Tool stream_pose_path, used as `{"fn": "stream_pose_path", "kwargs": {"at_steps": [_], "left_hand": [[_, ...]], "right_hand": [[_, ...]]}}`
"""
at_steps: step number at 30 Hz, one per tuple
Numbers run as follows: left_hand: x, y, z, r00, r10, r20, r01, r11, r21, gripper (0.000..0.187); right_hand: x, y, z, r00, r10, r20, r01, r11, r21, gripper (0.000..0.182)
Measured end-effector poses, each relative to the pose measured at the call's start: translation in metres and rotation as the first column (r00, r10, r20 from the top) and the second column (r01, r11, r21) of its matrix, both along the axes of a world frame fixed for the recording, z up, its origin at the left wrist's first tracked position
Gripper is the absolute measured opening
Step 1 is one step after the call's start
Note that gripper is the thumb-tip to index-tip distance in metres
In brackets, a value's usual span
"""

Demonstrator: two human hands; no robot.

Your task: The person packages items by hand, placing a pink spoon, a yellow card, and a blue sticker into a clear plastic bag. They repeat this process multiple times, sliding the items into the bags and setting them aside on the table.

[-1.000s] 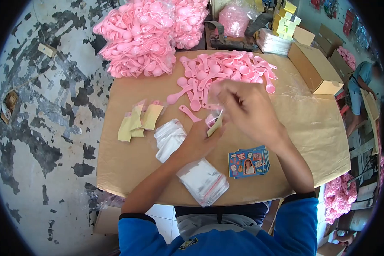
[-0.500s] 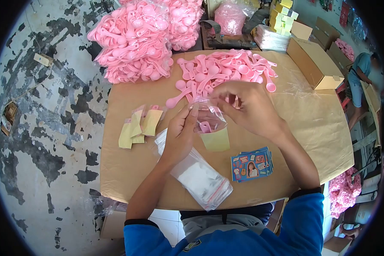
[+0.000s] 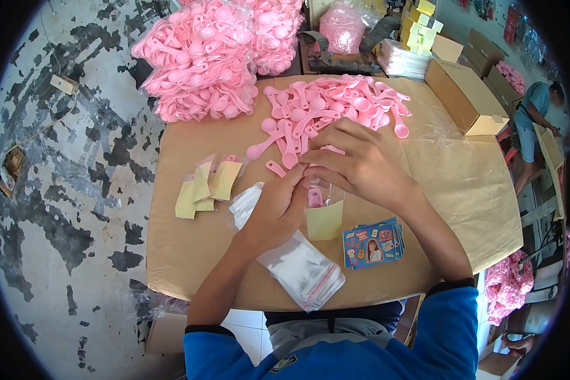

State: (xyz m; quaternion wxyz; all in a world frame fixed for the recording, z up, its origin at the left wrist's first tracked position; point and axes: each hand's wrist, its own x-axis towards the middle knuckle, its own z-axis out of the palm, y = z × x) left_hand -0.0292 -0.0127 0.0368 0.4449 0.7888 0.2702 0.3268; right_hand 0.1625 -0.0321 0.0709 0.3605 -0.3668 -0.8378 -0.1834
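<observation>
Above the table, a small clear plastic bag hangs from my fingers, with a pale yellow card and a pink spoon partly visible in it. My left hand pinches the bag's upper edge. Fingertips of my right hand meet the left ones at that edge, closed on the bag too. Behind my hands lies a heap of loose pink spoons. Beneath my left forearm is a stack of clear bags, and right of it a pile of blue printed cards.
Several filled bags with yellow cards lie left on the brown-papered table. Large bags of pink spoons stand at the back left, a cardboard box at the back right. Another person is at the far right.
My right hand has come left and down to meet my left hand at the bag's top. The bag, wide at its mouth before, now hangs lower and narrower.
</observation>
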Motion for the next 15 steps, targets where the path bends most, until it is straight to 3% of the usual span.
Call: {"fn": "stream_pose_path", "kwargs": {"at_steps": [2,8,11,14,15], "left_hand": [[-0.001,-0.001,0.003,0.999,0.002,-0.053,-0.001,1.000,0.016,0.025],[-0.002,0.004,-0.008,0.994,-0.001,-0.107,0.014,0.993,0.120,0.018],[-0.001,0.001,-0.003,0.983,0.037,-0.182,-0.007,0.987,0.163,0.023],[0.002,0.005,-0.016,0.998,-0.039,-0.050,0.051,0.960,0.275,0.028],[0.005,0.005,-0.018,0.997,-0.061,0.056,0.053,0.990,0.133,0.030]], "right_hand": [[0.001,0.000,-0.002,0.997,-0.030,0.068,0.027,0.999,0.041,0.023],[-0.001,0.002,-0.004,1.000,0.010,0.023,-0.011,1.000,0.013,0.018],[0.000,-0.001,-0.002,0.999,-0.054,0.000,0.054,0.991,-0.123,0.015],[0.003,-0.006,0.009,0.882,-0.105,-0.460,-0.079,0.929,-0.362,0.010],[0.012,-0.008,0.018,0.812,-0.103,-0.574,-0.162,0.905,-0.393,0.009]]}}
